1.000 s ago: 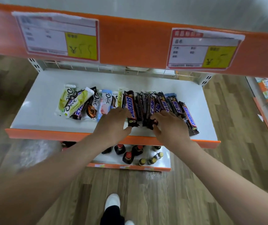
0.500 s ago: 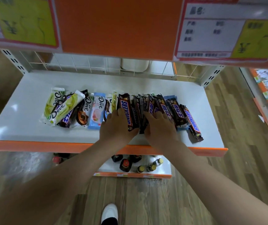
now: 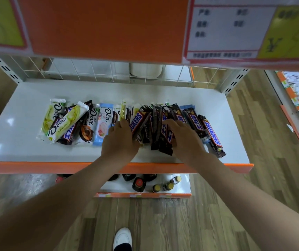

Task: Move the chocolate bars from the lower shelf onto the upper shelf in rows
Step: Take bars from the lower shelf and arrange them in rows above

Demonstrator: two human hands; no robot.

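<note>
**Both hands on the Snickers stack, lower shelf**

Landmark: white lower shelf with orange front lip.

Left hand sits at the left end of the bunched Snickers bars, fingers curled against the outermost wrapper, which reads "SNICKERS" in white on blue. Right hand presses the right side of the same bunch, fingers bent over the wrappers. The bars stand on edge, squeezed between the two hands near the shelf's middle. Whether either thumb closes fully underneath is hidden, so the hold looks like a two-sided clamp.

One loose Snickers bar lies flat, right of the bunch, its end close to the front lip.

Dove bars lie overlapped left of the bunch; "Dove" is legible on green, white and pale-blue wrappers.

Overhead, the upper shelf's orange edge carries a price label with a yellow "¥" panel; its smaller print is blurred.

Bare white shelf surface lies at both ends and behind the bars, up to the wire back grid.
</note>
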